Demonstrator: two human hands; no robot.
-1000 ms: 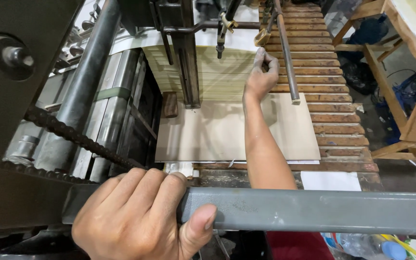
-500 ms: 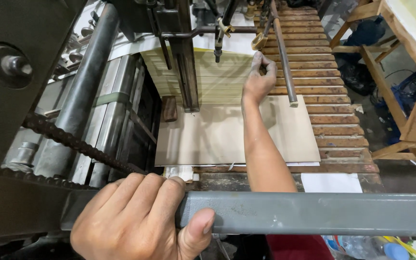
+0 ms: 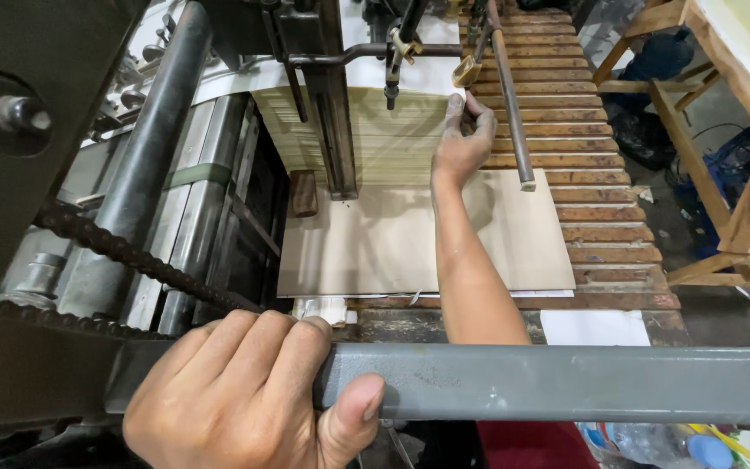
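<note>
left hand (image 3: 249,395): wrapped round the near grey bar (image 3: 557,382), fingers curled over the top and the thumb pressed up from below; the grip is closed on the bar.
right hand (image 3: 462,143): stretched far across the machine, fingers bunched and pinching at the right edge of the paper stack (image 3: 366,130), just beside the slanted rod (image 3: 509,95).
paper stack: stood at the far middle of the machine, under the dark feeder post (image 3: 336,95) and its small brass clips (image 3: 466,71); a loose brown sheet (image 3: 410,234) is laid flat nearer, over the wooden slats (image 3: 596,165).
left side: a roller (image 3: 145,174) and an exposed chain (image 3: 132,256) are seen close to the left hand.
risk, pinch: the right fingers are judged to be in the tightest spot, between rod, clips and stack; if the feeder parts are moved, they could be caught.
risk, chain: a slip of the left hand off the bar toward the left could bring it onto the chain.
risk, paper: the stack edge could be knocked askew by too firm a tug, and sheets could be creased or fed crooked.
risk, reach: the right forearm is stretched over the loose sheet, so it could be dragged out of place.
</note>
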